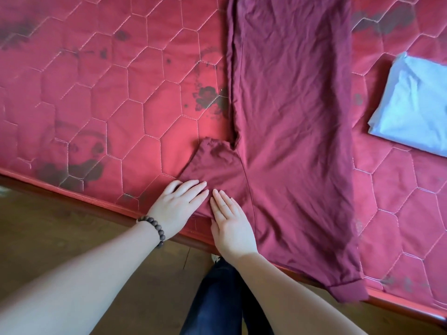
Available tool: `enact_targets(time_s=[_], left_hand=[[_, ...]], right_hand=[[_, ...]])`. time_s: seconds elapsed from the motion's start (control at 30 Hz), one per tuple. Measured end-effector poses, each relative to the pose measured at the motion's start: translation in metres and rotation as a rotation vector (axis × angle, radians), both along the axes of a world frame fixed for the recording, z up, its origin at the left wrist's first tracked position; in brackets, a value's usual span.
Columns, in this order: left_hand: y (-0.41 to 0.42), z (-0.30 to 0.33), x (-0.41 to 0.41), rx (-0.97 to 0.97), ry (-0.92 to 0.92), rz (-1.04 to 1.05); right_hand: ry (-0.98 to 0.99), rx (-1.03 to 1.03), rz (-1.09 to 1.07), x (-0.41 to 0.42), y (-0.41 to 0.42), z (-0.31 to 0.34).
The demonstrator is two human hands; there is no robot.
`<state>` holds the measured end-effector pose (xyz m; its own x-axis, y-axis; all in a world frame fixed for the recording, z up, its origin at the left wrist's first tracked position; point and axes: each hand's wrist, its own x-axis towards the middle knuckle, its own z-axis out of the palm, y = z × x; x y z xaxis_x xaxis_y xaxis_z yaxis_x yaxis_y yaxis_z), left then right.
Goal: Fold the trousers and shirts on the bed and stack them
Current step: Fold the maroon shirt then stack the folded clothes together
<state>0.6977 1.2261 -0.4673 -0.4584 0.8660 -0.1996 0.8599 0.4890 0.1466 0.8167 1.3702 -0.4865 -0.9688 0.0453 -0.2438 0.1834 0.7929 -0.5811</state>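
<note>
A dark maroon shirt [292, 112] lies spread lengthwise on the red quilted bed [121, 105], its collar end at the near edge and its body running away from me. One short sleeve [212, 163] sticks out to the left near the front. My left hand [176, 206] lies flat with straight fingers at the base of that sleeve, a bead bracelet on its wrist. My right hand [229, 223] rests flat right beside it on the shirt's shoulder. A folded light blue garment [411, 110] sits on the bed at the right.
The bed's red piped edge [96, 201] runs diagonally across the front, with wooden floor [60, 228] below it. My legs in dark trousers [217, 298] stand against the bed. Dark flower prints mark the mattress cover.
</note>
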Motion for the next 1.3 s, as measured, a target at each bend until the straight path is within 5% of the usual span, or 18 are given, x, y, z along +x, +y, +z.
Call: enact_targets(time_s=[0.2,0.3,0.4,0.47,0.63,0.87,1.07,1.3], left_hand=[[0.057,0.045,-0.03,-0.049,-0.193,-0.101],[0.097,0.065,-0.05,0.043,-0.168,-0.175],[0.141,0.071,-0.068,0.186,-0.148,-0.122],[0.163,0.064,-0.074,0.077,-0.182,-0.051],[0.181,0.024,-0.07,-0.255,-0.104,0.049],[0.182,0.007,-0.086,-0.205,-0.106,0.166],[0.191,0.009,-0.095,-0.001,-0.046,0.156],[0.167,0.014,-0.112,-0.102,-0.413,0.249]], right_hand=[[-0.144,-0.367,-0.33,-0.017,0.006,0.035],[-0.01,-0.443,-0.632,-0.03,0.036,0.05],[-0.02,-0.564,-0.88,-0.034,0.084,0.053],[-0.146,-0.577,-0.997,-0.031,0.115,0.047],[-0.376,-0.586,-1.102,-0.017,0.154,0.022],[-0.404,-0.55,-1.008,-0.01,0.144,0.016],[-0.313,-0.292,-0.976,0.002,0.132,0.015],[-0.209,-0.36,-1.059,-0.013,0.142,0.016]])
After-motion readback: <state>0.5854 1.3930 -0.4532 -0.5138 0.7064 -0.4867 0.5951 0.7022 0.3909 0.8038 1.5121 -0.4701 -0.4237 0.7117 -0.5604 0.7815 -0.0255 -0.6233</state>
